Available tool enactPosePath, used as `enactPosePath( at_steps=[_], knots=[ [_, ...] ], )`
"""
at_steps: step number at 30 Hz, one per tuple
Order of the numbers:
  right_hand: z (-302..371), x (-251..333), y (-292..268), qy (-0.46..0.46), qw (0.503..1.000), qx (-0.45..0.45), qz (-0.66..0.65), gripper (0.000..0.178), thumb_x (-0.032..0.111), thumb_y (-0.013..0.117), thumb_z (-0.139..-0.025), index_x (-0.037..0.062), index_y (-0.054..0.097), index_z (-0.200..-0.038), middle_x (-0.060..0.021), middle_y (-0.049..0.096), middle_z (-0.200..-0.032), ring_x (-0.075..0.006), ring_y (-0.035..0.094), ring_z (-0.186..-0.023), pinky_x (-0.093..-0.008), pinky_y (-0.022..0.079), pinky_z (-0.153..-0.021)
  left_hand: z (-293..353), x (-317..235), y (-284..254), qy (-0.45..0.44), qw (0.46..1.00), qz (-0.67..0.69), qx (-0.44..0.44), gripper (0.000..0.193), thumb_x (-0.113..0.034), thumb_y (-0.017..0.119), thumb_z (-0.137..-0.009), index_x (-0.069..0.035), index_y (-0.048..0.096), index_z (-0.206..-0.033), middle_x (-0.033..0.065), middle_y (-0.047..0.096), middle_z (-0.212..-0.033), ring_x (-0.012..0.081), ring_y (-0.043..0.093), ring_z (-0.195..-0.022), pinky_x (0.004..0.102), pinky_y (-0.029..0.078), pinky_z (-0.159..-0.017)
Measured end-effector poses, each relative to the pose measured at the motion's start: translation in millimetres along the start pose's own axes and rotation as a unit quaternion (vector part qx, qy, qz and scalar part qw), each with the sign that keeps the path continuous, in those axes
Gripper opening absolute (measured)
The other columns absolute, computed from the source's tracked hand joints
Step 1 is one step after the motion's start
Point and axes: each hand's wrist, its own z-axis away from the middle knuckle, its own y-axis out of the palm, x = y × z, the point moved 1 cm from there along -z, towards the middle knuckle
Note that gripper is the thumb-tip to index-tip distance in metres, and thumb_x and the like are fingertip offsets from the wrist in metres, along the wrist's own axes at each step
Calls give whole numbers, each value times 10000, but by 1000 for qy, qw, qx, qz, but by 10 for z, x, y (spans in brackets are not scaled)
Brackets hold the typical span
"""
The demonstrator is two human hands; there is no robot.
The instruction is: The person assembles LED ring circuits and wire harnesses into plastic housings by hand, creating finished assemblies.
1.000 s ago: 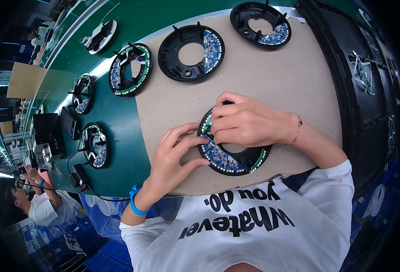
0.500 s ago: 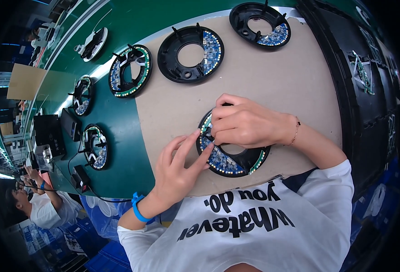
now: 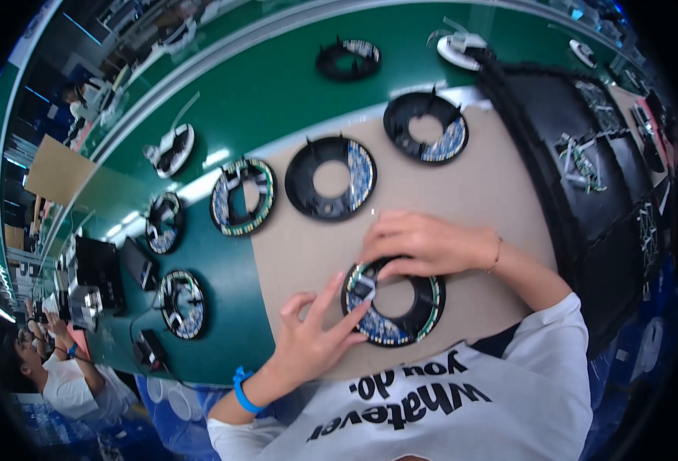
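Note:
A black ring-shaped housing [image 3: 420, 309] lies on the brown mat in front of me. A blue circuit board [image 3: 383, 330] fills its near left part, and small light squares run round its edge. My left hand [image 3: 307, 338] holds it at the left, index finger at the outer rim and thumb pressed inside by a white piece [image 3: 362, 288]. Over the far rim curls my right hand [image 3: 425, 242], its thumb reaching inside the ring and its other fingers bent together. That hand hides the far part of the rim, and what lies beneath its fingertips cannot be made out.
Beyond my hands stand similar rings, including one black ring [image 3: 304, 177] and one with a green edge [image 3: 224, 215]. More lie on the green table [image 3: 224, 300]. At right is a black divided tray [image 3: 539, 146] with loose boards. A person [image 3: 78, 369] works at far left.
The view has tilted, so more of the far table shows. My right hand has shifted slightly, and its thumb now shows inside the ring. My left thumb stays on the board side.

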Motion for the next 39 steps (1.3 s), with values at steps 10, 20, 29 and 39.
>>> enactPosePath(
  at_steps=[10,20,29,39],
  knots=[
    [-152,-64,-856,118,971,-195,79,17,5,623,-788,-9,631,-791,-90,611,-720,-169,622,-580,-282,494,-534,-436,484,-5,-82,976,183,-88,427,-17,621,-753,-77,590,-1174,151,494,-1264,316,519,-1064,383,457,-833],
    [159,-956,-2187,303,740,-565,203,124,102,644,-809,-20,664,-798,-113,670,-665,-149,674,-594,-252,523,-527,-602,624,237,-53,980,179,-76,513,-11,618,-744,-19,498,-1243,157,550,-1196,334,495,-1105,408,403,-951],
    [686,-1820,-2696,447,570,-616,310,83,127,642,-730,60,685,-754,-155,666,-760,-310,654,-785,-393,514,-733,-556,563,365,-48,978,201,-36,642,-75,637,-746,-20,386,-1335,185,461,-1308,372,425,-1177,422,353,-1005],
    [454,-2078,-2486,559,565,-373,479,126,46,658,-681,53,653,-807,-156,649,-883,-324,645,-845,-399,533,-717,-607,554,404,-48,974,219,-32,623,-82,634,-754,-26,397,-1328,174,456,-1306,364,427,-1169,430,357,-992]
  ],
)
